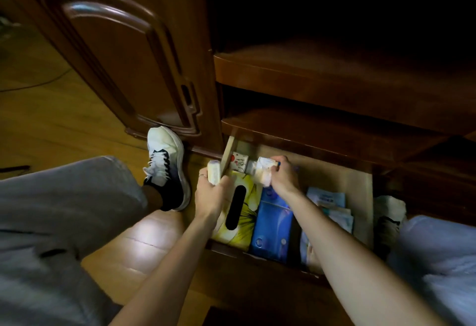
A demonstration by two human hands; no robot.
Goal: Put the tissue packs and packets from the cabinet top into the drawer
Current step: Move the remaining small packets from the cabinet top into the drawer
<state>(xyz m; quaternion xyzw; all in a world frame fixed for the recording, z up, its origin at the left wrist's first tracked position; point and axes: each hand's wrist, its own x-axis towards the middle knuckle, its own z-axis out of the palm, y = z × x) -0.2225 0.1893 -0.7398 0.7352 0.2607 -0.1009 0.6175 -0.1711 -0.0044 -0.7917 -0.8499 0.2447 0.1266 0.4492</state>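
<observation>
The wooden drawer (360, 186) stands pulled out at the cabinet's foot. My left hand (211, 194) grips a small cream tissue pack (214, 174) above the drawer's left wall. Over the drawer's back, my right hand (283, 175) holds a crinkled whitish packet (265, 171). Inside lie a yellow tissue box (244, 212) with a dark slot, a blue tissue pack (274, 225) beside it, pale blue packets (332, 207) stacked to the right, and a small white pack with red print (239, 162) at the back.
A dark cabinet door (123, 49) rises at the left. Wooden shelves (334, 73) overhang the drawer. My grey-trousered leg and white sneaker (164, 166) rest on the wooden floor left of the drawer. My other knee (443, 261) is at the right.
</observation>
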